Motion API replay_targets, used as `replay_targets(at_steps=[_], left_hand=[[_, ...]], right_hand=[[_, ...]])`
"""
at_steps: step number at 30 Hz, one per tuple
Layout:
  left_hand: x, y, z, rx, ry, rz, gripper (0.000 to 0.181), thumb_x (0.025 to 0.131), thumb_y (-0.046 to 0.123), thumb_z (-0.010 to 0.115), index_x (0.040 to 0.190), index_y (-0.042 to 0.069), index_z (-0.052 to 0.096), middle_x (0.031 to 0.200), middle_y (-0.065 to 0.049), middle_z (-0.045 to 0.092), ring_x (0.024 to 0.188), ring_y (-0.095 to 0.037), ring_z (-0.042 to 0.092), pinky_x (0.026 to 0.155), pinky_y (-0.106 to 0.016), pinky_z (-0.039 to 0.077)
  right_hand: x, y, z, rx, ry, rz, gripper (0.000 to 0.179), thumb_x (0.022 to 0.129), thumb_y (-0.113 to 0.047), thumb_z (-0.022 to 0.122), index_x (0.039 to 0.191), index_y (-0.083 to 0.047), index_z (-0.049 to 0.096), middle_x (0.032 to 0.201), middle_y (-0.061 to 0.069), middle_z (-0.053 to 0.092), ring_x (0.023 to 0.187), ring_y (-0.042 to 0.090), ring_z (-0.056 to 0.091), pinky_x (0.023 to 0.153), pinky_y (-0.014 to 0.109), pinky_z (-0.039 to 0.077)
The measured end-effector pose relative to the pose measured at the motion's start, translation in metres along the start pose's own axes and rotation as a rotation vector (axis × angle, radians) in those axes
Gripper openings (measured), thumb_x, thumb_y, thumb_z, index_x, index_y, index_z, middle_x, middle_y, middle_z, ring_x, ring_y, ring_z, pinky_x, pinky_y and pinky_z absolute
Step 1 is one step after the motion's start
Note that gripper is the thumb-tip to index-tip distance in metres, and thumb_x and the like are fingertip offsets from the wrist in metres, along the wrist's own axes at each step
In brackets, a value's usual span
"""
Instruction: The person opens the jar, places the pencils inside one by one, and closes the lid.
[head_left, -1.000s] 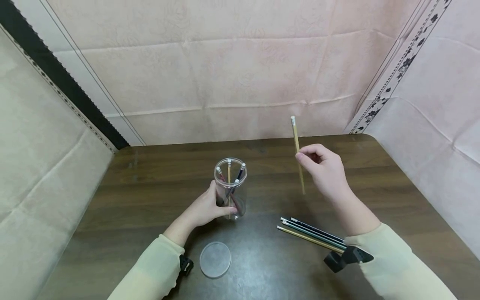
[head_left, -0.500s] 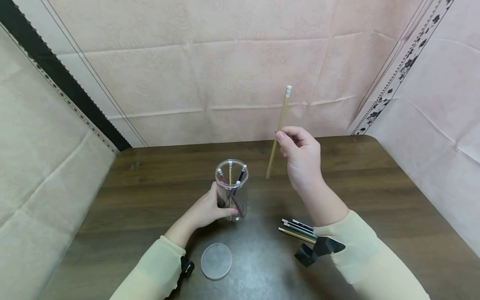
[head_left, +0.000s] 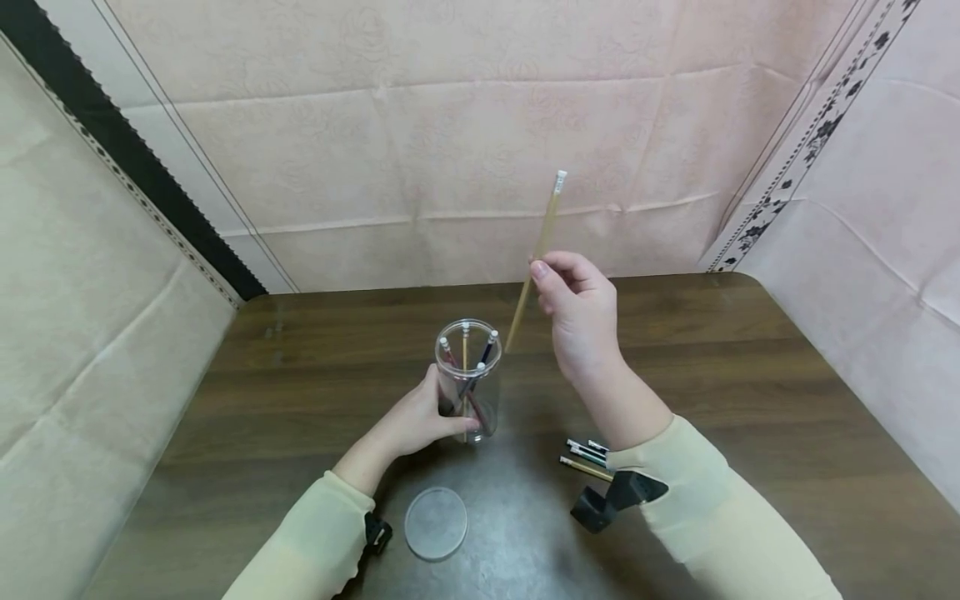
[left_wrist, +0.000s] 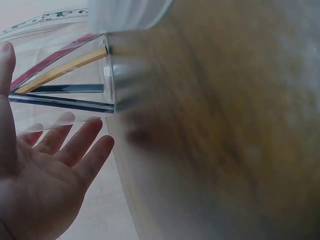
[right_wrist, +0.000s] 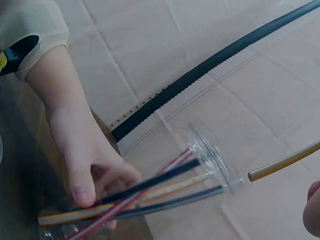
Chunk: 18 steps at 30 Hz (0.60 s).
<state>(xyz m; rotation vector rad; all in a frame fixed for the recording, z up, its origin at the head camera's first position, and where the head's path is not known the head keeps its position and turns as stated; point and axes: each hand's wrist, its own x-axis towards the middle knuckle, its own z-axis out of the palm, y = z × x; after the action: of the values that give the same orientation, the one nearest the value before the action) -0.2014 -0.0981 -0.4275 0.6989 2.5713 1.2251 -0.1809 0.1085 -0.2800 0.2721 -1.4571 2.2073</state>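
A clear jar (head_left: 489,396) stands on the table, its mouth uncovered. My left hand (head_left: 414,421) holds it low down, thumb in front and fingers round the far side. Inside lean several pencils, one red (right_wrist: 117,212), one yellow (left_wrist: 70,67) and dark ones (left_wrist: 65,102), eraser ends up. My right hand (head_left: 587,325) pinches a yellow pencil (head_left: 547,225) between thumb and fingers, white eraser upward. This pencil's blunt lower end (right_wrist: 252,176) is just beyond the jar's rim (right_wrist: 215,155) in the right wrist view. In the head view it overlaps the rim's right side.
Under my right forearm lie several more pencils (head_left: 585,472), partly hidden by the sleeve. A round lid (head_left: 436,523) rests on the wooden table (head_left: 337,333) near my left sleeve. Pale patterned cloth (head_left: 465,150) hangs behind the table and along its sides.
My right hand has carried the yellow pencil up and leftward to the jar, tilting its eraser end to the right. The left hand and the jar have stayed in place.
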Motion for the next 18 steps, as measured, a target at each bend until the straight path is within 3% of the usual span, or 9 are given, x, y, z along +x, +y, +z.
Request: replay_targets(at_steps=[9,14,18], left_hand=[[-0.001,0.002,0.0,-0.01,0.0,-0.012,0.09,0.071,0.047,0.079,0.136,0.016,0.026,0.12,-0.007,0.053,0.113,-0.019,0.051,0.096,-0.047,0.038],[0.0,0.002,0.0,0.0,0.002,-0.004,0.088,0.07,0.047,0.079,0.134,0.015,0.027,0.112,-0.004,0.056,0.108,-0.017,0.052,0.095,-0.045,0.039],[0.0,0.001,-0.001,-0.002,0.001,0.001,0.091,0.07,0.048,0.079,0.136,0.015,0.026,0.117,-0.005,0.054,0.111,-0.018,0.051,0.096,-0.045,0.039]], right_hand=[[-0.005,0.016,0.009,-0.011,-0.002,0.03,0.022,0.086,0.006,0.058,0.078,-0.014,0.065,0.076,0.0,0.063,0.058,0.008,0.043,0.056,0.019,0.035],[-0.01,0.026,0.005,-0.082,0.006,0.053,0.012,0.085,0.003,0.062,0.082,-0.007,0.066,0.074,-0.001,0.061,0.059,0.008,0.044,0.055,0.019,0.035],[-0.016,0.038,0.001,-0.14,-0.016,0.063,0.012,0.084,0.004,0.064,0.084,-0.008,0.067,0.078,-0.002,0.062,0.068,0.009,0.051,0.062,0.02,0.041]])
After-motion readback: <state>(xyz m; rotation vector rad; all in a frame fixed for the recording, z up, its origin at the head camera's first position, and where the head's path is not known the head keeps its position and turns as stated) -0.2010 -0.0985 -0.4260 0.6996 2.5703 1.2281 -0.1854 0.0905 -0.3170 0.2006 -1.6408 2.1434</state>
